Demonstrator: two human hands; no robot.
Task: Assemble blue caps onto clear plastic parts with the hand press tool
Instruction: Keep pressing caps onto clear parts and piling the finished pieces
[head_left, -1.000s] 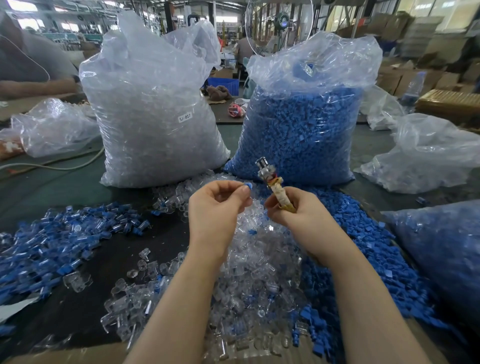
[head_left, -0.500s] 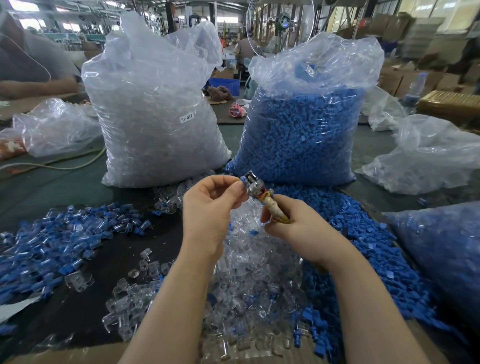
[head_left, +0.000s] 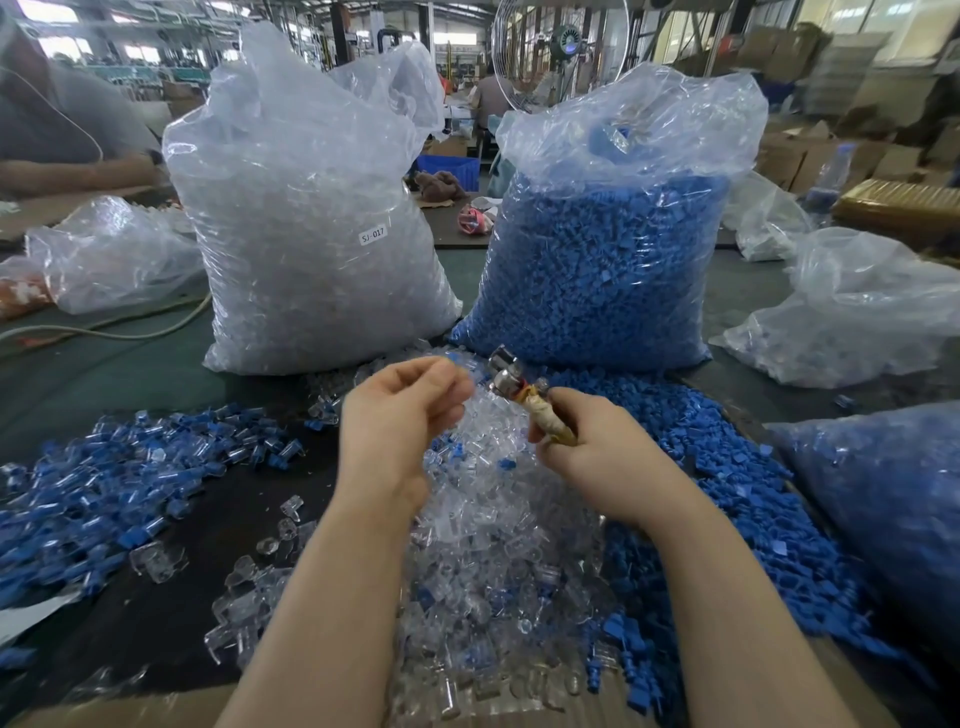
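**Cap and part held at the press tool head**

My left hand (head_left: 400, 431) is raised over the loose pile of clear plastic parts (head_left: 488, 545), fingers curled, fingertips pinching a small clear part with a blue cap (head_left: 465, 364); the piece is blurred, so I cannot tell how far the cap is seated. My right hand (head_left: 597, 457) grips the wrapped handle of the hand press tool (head_left: 524, 395), which tilts up and to the left, its metal head just beside my left fingertips. Whether head and part touch, I cannot tell.

On the counter (head_left: 104, 374): loose blue caps (head_left: 727, 467) heaped to my right, capped pieces (head_left: 104, 488) spread to my left. Behind stand a bag of clear parts (head_left: 311, 249), labelled SJ-017, and a bag of blue caps (head_left: 608, 260).
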